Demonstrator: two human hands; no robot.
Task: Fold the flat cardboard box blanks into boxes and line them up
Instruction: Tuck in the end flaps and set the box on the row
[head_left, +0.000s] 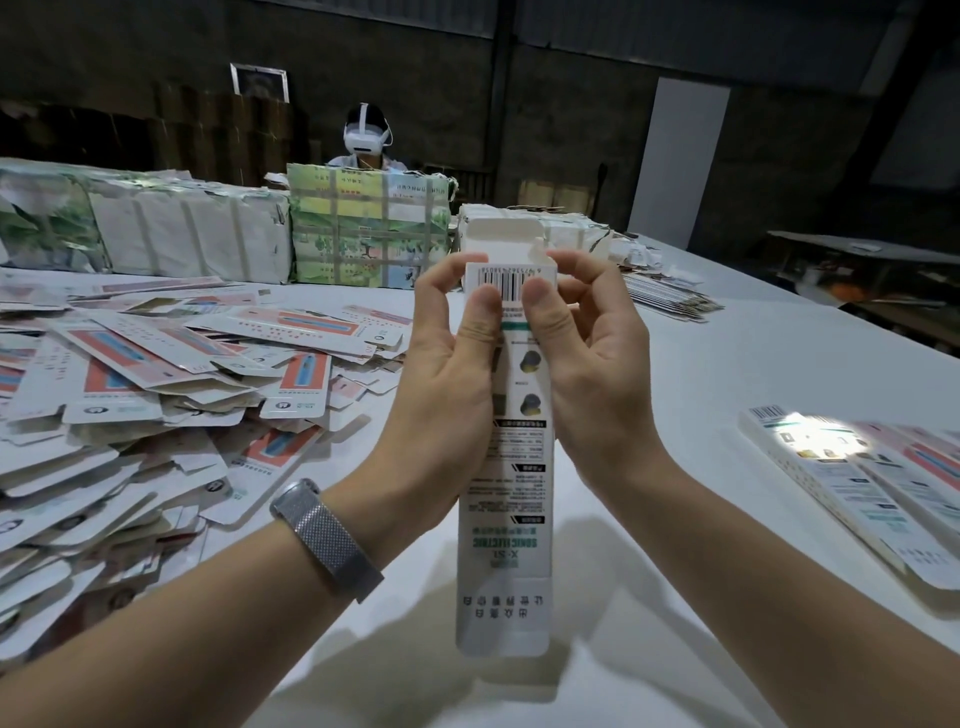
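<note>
Fingers of both hands, left (457, 358) & right (587, 353), pinch box (506, 499) upright, thumbs on barcode end, top flap open

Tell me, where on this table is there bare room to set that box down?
Bare white table lies right of the hands, between the thin far stack and the finished boxes, and also below the held box. The left is crowded with flat blanks.

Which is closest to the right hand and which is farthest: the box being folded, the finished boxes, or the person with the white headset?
1. Box: gripped by the right hand and the left hand.
2. Finished boxes: on the table, off to the right.
3. Person: far back, behind the bundles.
</note>
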